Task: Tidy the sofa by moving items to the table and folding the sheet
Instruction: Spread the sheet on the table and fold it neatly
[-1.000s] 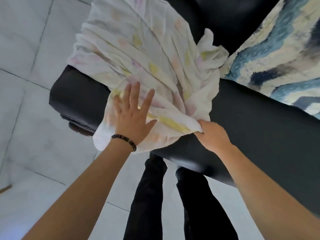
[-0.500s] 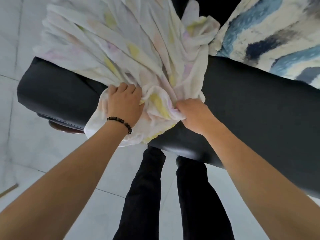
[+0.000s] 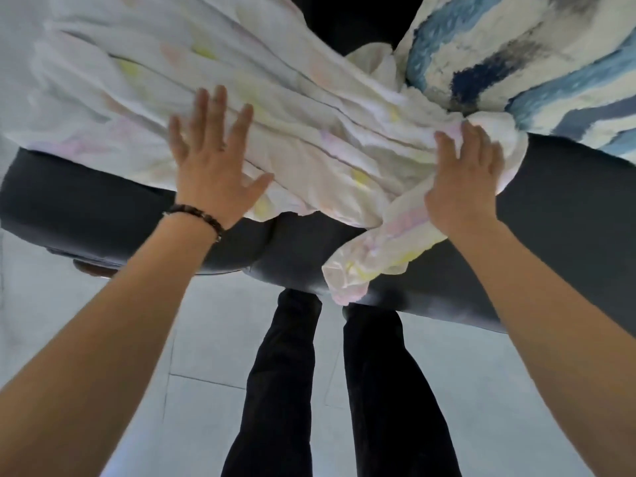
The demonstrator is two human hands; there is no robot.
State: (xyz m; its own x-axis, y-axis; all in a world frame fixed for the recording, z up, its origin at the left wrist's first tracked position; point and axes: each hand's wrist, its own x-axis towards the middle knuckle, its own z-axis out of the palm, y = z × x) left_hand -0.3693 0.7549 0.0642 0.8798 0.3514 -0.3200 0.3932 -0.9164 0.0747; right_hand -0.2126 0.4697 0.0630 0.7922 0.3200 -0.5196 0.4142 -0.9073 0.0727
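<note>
A white sheet (image 3: 309,142) with pale pink and yellow patches lies bunched in long creases across the black sofa (image 3: 564,235). My left hand (image 3: 213,160), with a dark bead bracelet at the wrist, presses flat on the sheet with fingers spread. My right hand (image 3: 464,177) rests on the sheet's right part, fingers fairly straight, with cloth bunched around the fingertips. One corner of the sheet hangs over the sofa's front edge between my arms.
A blue, cream and grey patterned cushion (image 3: 523,60) lies on the sofa right behind my right hand. My legs in black trousers (image 3: 330,390) stand against the sofa front on a pale tiled floor (image 3: 103,339).
Both hands were gripping the bunched sheet close together half a second ago; now they have let go, spread apart sideways and lie flat on it. The sheet is stretched wider across the sofa.
</note>
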